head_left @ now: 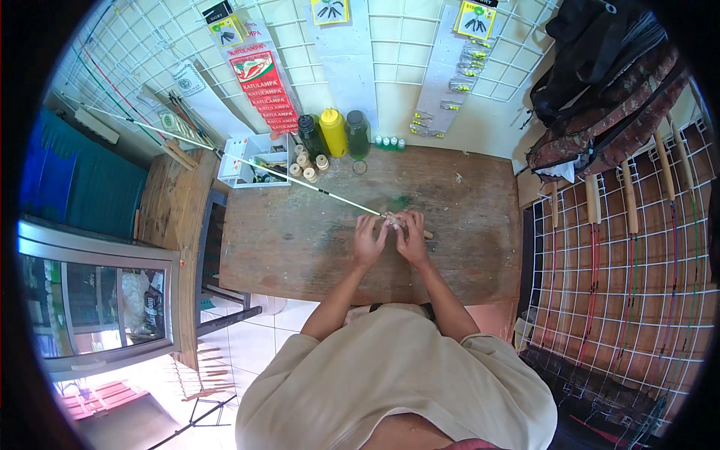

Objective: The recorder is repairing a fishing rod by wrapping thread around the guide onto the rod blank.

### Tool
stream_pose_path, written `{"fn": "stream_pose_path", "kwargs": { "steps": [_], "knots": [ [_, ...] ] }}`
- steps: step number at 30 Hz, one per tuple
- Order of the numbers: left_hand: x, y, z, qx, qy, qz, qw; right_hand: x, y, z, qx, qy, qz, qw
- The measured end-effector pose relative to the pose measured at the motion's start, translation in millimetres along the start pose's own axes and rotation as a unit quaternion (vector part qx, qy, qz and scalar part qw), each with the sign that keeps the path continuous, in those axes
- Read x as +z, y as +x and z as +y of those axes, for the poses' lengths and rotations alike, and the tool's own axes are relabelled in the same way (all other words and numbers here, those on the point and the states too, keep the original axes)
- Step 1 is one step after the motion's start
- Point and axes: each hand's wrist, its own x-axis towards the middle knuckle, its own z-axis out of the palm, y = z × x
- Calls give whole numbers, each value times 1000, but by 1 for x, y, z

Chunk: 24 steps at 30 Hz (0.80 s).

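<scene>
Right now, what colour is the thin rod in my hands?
The thin rod is pale yellowish with a few dark bands, best seen in the head view.

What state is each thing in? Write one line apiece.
Rod, held, slanting up leftward
Left hand, pinching the rod
Right hand, pinching the rod
White box, open-topped, things inside
Yellow bottle, upright
Spools, clustered
Camouflage bag, hanging

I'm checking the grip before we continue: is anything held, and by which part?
Yes: the left hand and right hand hold the thin pale rod near its wooden end; exact finger contact is too small to tell.
</scene>
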Motion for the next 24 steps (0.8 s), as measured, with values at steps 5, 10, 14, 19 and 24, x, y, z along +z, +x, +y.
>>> {"fn": "stream_pose_path", "kwargs": {
  "steps": [5, 10, 14, 19, 24],
  "knots": [
    [-9, 3, 2, 52, 23, 39, 998, -2, 7, -17, -1, -4, 0, 1000],
    [-17, 12, 10, 73, 38, 48, 995, 1, 15, -26, -11, -7, 15, 1000],
    [-20, 19, 26, 46, 11, 52, 998, 0, 22, -35, 17, -7, 32, 999],
    [-16, 22, 37, -30, -33, 68, 997, 4, 22, -33, 17, -2, 50, 999],
    [-15, 23, 25, -16, -86, 74, 993, 7, 21, -35, 15, 38, 85, 996]
  ]
}}
